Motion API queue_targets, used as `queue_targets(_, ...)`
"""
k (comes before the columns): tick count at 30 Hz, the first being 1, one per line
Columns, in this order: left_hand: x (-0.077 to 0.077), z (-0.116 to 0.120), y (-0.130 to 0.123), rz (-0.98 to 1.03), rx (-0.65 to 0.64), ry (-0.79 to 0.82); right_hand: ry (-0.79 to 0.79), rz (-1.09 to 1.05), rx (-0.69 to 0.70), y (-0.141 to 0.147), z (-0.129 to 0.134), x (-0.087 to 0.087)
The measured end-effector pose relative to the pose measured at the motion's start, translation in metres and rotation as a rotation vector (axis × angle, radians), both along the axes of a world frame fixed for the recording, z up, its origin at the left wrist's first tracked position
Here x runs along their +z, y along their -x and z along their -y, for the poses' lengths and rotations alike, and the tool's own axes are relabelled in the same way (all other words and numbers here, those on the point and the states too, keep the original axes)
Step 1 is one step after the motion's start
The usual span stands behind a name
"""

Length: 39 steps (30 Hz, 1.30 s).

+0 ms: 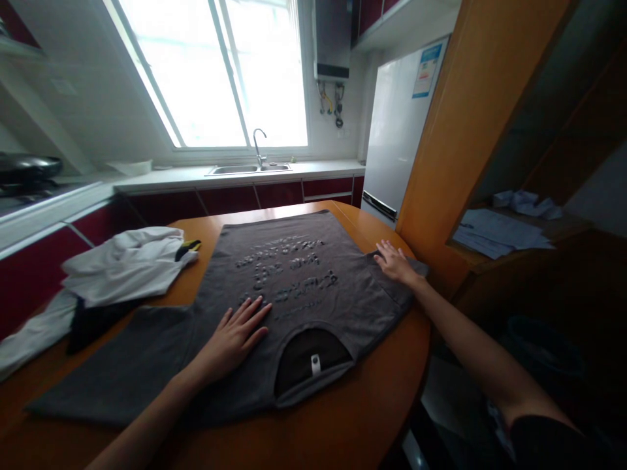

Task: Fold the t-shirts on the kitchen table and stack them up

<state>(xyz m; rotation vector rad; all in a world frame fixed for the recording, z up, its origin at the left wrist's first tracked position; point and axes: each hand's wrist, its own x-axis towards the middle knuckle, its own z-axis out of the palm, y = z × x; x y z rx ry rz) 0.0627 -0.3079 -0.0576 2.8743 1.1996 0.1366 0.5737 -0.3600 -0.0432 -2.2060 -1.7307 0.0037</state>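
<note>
A dark grey T-shirt [294,287] lies spread out on the orange wooden table [386,391], its neckline facing me and its printed lettering up. Inside the collar a white label [316,364] shows. My left hand [235,339] rests flat on the shirt's chest, left of the lettering, fingers spread. Over by the sleeve on the right, my right hand [394,262] lies with its fingers extended on the fabric. Neither hand grips anything.
White and black clothes [132,261] are heaped at the table's left edge. Behind the table run a counter with a sink [235,170] and a fridge [406,124]. Papers [502,232] lie on a wooden shelf at the right, beside an orange post [460,124].
</note>
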Motion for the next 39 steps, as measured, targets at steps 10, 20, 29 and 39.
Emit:
queue_targets(10,0.002,0.001,0.000,0.012,-0.015,0.001,0.060,-0.024,0.019,0.015,-0.001,-0.004)
queue_targets(20,-0.004,-0.002,0.001,0.033,-0.013,-0.017,-0.070,-0.038,0.054,0.034,0.039,0.005)
queue_targets(29,-0.002,-0.002,0.000,0.008,0.000,0.005,0.174,0.021,0.253,0.055,0.077,-0.002)
queue_targets(39,0.002,0.001,-0.002,0.031,-0.005,0.006,0.172,0.050,0.298,0.061,0.094,0.006)
